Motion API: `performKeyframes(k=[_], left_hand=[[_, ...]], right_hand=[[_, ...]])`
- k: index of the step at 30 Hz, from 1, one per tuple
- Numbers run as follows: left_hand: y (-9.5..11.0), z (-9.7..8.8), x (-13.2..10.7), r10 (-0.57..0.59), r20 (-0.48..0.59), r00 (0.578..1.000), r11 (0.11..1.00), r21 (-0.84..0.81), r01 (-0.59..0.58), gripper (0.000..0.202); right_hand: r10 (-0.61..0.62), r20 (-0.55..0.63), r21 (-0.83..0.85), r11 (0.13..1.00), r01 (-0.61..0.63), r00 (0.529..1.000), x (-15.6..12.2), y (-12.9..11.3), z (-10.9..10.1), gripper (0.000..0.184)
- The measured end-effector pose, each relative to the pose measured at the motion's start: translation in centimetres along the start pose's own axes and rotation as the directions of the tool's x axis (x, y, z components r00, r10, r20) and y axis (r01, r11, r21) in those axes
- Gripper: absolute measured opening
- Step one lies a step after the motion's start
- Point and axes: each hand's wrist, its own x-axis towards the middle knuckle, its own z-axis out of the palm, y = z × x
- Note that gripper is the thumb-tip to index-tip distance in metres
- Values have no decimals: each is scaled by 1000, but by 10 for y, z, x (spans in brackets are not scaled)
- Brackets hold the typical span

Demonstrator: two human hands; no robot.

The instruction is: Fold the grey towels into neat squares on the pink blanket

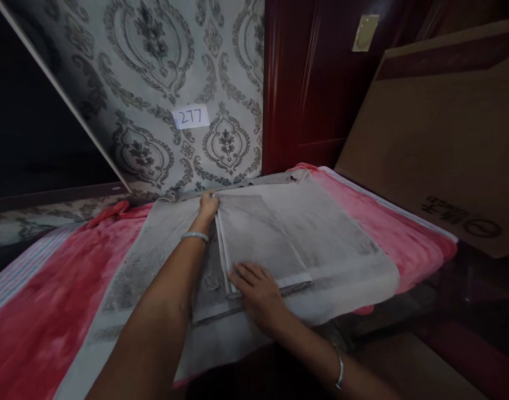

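Observation:
A grey towel (258, 233), folded into a flat rectangle with layered edges, lies in the middle of a larger spread grey cloth (337, 233). My left hand (208, 204), with a bracelet at the wrist, is closed on the folded towel's far left corner. Across the near left corner rests my right hand (256, 286), its fingers fairly flat on the fabric and its thumb hidden. Some loose, wrinkled grey fabric shows just left of the folded layers.
Under the grey cloth lies a red and pink blanket (71, 289). A large cardboard box (424, 139) leans at the right. A dark screen-like panel (41, 122) stands at the left. Patterned wallpaper behind bears a paper label (191, 116) reading 277, beside a dark red door (300, 83).

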Motion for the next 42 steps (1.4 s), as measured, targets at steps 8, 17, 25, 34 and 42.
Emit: performKeyframes(k=[8, 17, 25, 34, 42], left_hand=[[-15, -7, -14, -203, 37, 979, 972, 129, 196, 33], [-1, -28, -62, -246, 102, 964, 965, 120, 234, 43], [7, -53, -125, -268, 347, 899, 963, 61, 263, 60], [6, -68, -198, -217, 501, 838, 971, 21, 240, 78], [7, -82, -238, -166, 487, 858, 967, -89, 238, 82]], right_hand=[[43, 121, 66, 996, -51, 992, -2, -3, 2, 56], [88, 86, 155, 983, -101, 992, -2, -5, -4, 51], [144, -126, 353, 931, -92, 981, -27, 30, -44, 31], [162, -97, 204, 969, -140, 982, -38, 37, -56, 24], [48, 97, 71, 996, -55, 994, -8, 9, -33, 17]])
